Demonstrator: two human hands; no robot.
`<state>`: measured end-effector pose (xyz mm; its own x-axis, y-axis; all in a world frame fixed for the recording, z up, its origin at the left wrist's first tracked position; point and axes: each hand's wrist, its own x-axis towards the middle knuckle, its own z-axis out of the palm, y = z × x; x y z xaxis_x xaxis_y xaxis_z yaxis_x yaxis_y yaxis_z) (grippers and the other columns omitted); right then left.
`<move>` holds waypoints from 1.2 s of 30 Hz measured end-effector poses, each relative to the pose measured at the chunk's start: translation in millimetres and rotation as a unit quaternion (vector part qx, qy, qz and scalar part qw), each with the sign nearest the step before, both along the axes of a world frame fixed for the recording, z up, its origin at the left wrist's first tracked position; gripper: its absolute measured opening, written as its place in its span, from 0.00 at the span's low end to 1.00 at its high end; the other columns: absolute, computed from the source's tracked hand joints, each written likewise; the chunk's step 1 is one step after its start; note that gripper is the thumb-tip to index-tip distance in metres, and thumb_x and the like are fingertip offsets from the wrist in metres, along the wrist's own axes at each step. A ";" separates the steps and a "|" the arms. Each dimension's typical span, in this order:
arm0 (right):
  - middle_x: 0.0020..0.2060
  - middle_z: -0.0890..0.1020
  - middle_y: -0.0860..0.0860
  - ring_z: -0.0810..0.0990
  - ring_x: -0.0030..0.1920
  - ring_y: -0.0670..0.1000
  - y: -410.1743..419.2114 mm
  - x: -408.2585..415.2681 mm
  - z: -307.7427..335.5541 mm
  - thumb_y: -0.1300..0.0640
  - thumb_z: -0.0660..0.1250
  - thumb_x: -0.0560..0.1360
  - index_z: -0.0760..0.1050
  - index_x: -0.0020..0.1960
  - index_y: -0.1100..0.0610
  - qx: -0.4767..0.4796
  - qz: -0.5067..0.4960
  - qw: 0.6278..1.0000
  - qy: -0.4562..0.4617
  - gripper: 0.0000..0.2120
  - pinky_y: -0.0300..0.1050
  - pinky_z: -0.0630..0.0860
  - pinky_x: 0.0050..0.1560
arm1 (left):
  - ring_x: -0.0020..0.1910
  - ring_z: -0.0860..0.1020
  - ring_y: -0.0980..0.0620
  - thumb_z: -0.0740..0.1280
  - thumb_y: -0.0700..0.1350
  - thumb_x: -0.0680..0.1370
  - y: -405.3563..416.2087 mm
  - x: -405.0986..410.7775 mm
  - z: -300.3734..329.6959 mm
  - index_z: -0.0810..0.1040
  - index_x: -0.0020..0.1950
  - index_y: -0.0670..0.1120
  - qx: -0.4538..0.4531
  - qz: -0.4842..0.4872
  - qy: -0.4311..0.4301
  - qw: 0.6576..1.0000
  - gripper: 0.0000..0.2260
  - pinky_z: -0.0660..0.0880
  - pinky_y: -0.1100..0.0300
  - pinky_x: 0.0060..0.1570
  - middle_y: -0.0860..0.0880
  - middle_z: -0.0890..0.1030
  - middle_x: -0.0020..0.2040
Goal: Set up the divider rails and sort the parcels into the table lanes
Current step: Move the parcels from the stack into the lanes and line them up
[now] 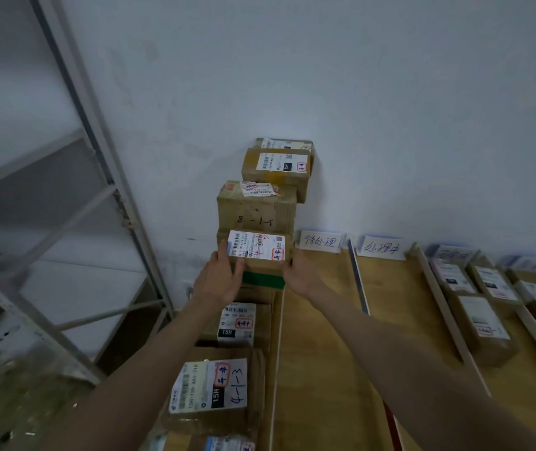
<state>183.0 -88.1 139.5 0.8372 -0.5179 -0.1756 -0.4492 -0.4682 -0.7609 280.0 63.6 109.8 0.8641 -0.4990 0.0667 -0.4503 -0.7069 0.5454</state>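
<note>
A small cardboard parcel (257, 249) with a white label and green tape on its underside is held between my left hand (219, 279) and my right hand (299, 276), one hand on each side. It hovers over the leftmost lane, in front of a stack of brown parcels (257, 209) against the wall. More labelled parcels (214, 388) lie below it in that lane. A white divider rail (276, 359) borders this lane. Another rail (357, 281) and a third rail (439, 307) split the wooden table (322, 353) into lanes.
Handwritten paper signs (320, 241) stand against the wall at the head of the lanes. Several labelled parcels (484, 320) fill the lanes at the right. A grey metal shelf frame (104, 164) stands at the left, with a bag of clutter (9, 395) at its foot.
</note>
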 end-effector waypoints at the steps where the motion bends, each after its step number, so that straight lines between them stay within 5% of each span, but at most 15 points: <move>1: 0.66 0.76 0.54 0.75 0.66 0.56 0.7 0.4 -0.5 0.55 0.59 0.82 0.63 0.74 0.56 0.022 -0.010 1.000 -0.012 0.21 0.56 0.75 0.65 | 0.64 0.75 0.44 0.54 0.56 0.84 -1.2 -1.1 -0.2 0.51 0.79 0.49 -0.022 0.004 0.015 1.000 0.27 0.77 0.48 0.58 0.43 0.70 0.70; 9: 0.61 0.79 0.51 0.81 0.58 0.55 -0.9 -27.2 12.7 0.58 0.74 0.73 0.59 0.72 0.48 0.205 -0.029 0.975 -0.076 0.34 0.46 0.83 0.48 | 0.63 0.76 0.46 0.65 0.59 0.79 -11.4 3.5 20.0 0.66 0.73 0.51 -0.209 0.041 0.095 0.972 0.25 0.77 0.49 0.60 0.47 0.74 0.67; 13: 0.51 0.83 0.56 0.86 0.46 0.53 -10.7 -49.3 17.2 0.50 0.71 0.76 0.66 0.67 0.58 0.223 -0.046 0.972 -0.056 0.25 0.50 0.84 0.48 | 0.60 0.76 0.49 0.66 0.51 0.80 -14.5 7.6 36.2 0.70 0.70 0.48 -0.188 -0.020 0.100 0.977 0.20 0.77 0.55 0.55 0.47 0.76 0.65; 16: 0.52 0.81 0.51 0.82 0.53 0.52 -23.0 -62.9 16.8 0.41 0.68 0.76 0.69 0.62 0.55 0.172 -0.061 0.983 -0.027 0.23 0.53 0.82 0.54 | 0.58 0.75 0.52 0.66 0.48 0.81 -17.1 1.5 51.9 0.71 0.70 0.49 -0.168 -0.084 0.161 0.969 0.18 0.75 0.65 0.48 0.49 0.75 0.63; 20: 0.50 0.84 0.46 0.82 0.51 0.46 -27.6 -78.9 24.0 0.44 0.67 0.77 0.74 0.63 0.52 0.205 -0.025 0.978 -0.015 0.18 0.46 0.83 0.47 | 0.60 0.78 0.49 0.67 0.46 0.80 -25.0 -10.3 65.6 0.73 0.68 0.51 -0.165 -0.154 0.220 0.949 0.16 0.78 0.56 0.55 0.49 0.77 0.62; 25: 0.50 0.84 0.46 0.82 0.50 0.46 -26.6 -93.5 24.0 0.50 0.64 0.81 0.76 0.58 0.52 0.201 -0.036 0.978 -0.032 0.09 0.45 0.83 0.49 | 0.63 0.76 0.48 0.71 0.46 0.77 -47.7 -31.8 69.3 0.67 0.75 0.48 -0.203 -0.083 0.180 0.959 0.27 0.78 0.52 0.57 0.49 0.75 0.67; 30: 0.52 0.81 0.50 0.81 0.50 0.49 -28.5 -104.2 24.7 0.50 0.62 0.82 0.73 0.59 0.52 0.189 -0.119 0.973 -0.055 0.09 0.47 0.83 0.47 | 0.61 0.79 0.48 0.69 0.55 0.78 -59.1 -54.7 61.1 0.70 0.69 0.45 -0.189 -0.071 0.192 0.960 0.24 0.75 0.52 0.60 0.49 0.79 0.64; 34: 0.50 0.80 0.50 0.80 0.44 0.45 -31.5 -111.1 23.4 0.51 0.62 0.82 0.71 0.57 0.55 0.190 -0.162 0.967 -0.057 0.09 0.43 0.80 0.37 | 0.56 0.81 0.49 0.60 0.74 0.71 -56.4 -67.4 47.5 0.79 0.61 0.48 -0.072 -0.105 0.275 0.953 0.34 0.75 0.48 0.62 0.49 0.83 0.57; 36: 0.49 0.80 0.51 0.80 0.43 0.45 -31.2 -112.1 20.6 0.52 0.62 0.82 0.71 0.57 0.56 0.185 -0.172 0.966 -0.056 0.09 0.42 0.79 0.36 | 0.54 0.81 0.50 0.60 0.75 0.71 -57.2 -76.6 45.1 0.79 0.59 0.50 -0.057 -0.117 0.328 0.936 0.33 0.76 0.49 0.61 0.50 0.83 0.56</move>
<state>70.8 -119.3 160.1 0.6507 -0.6890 -0.3193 -0.4344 0.0072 -0.9007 203.4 6.3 154.8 0.6060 -0.7012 -0.3756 -0.1268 -0.5514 0.8246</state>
